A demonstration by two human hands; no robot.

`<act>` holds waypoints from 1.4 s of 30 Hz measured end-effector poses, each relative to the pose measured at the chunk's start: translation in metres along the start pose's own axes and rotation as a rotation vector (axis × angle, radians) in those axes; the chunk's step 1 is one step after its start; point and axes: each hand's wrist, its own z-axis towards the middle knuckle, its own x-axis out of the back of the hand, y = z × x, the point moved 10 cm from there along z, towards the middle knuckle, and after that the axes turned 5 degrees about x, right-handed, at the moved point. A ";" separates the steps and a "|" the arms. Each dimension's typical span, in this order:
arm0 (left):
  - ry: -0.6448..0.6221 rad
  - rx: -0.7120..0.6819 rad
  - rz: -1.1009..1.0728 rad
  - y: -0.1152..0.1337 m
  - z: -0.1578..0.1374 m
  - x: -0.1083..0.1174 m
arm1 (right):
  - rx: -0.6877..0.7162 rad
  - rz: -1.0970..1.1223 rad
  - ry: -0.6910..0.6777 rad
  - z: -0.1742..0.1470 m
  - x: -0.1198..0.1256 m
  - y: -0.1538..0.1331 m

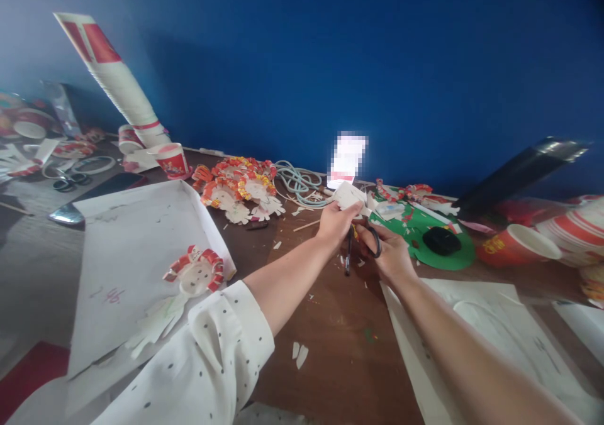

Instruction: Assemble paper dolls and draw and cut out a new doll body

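Observation:
My left hand (336, 222) is closed on a piece of white paper (348, 193), held up above the table near the blue wall. Just to its right, my right hand (389, 249) grips a pair of dark-handled scissors (376, 242), fingers through the loops. The scissors are close below the paper; whether the blades touch it I cannot make out. Small paper scraps (300, 354) lie on the brown table (340, 324) beneath both hands. To the left is a heap of paper cut-out figures (240, 189) with red, orange and yellow curled rims.
A white paper tray (127, 249) with one finished-looking figure (195, 274) lies at left. Stacked paper cups (123, 88) lean behind it. On the right are a green sheet (453, 258), a red cup (519, 244), a black roll (509, 173) and white sheets (491, 305). A coiled cable (297, 183) sits at the back.

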 end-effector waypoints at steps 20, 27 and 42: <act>-0.041 -0.008 -0.021 0.001 0.000 -0.006 | -0.006 -0.021 -0.003 0.003 0.006 0.008; -0.037 -0.001 -0.016 -0.002 0.002 -0.004 | -0.015 -0.018 -0.009 0.002 0.005 0.003; -0.005 -0.018 -0.024 0.001 0.001 0.000 | -0.024 -0.055 -0.056 0.004 0.005 0.001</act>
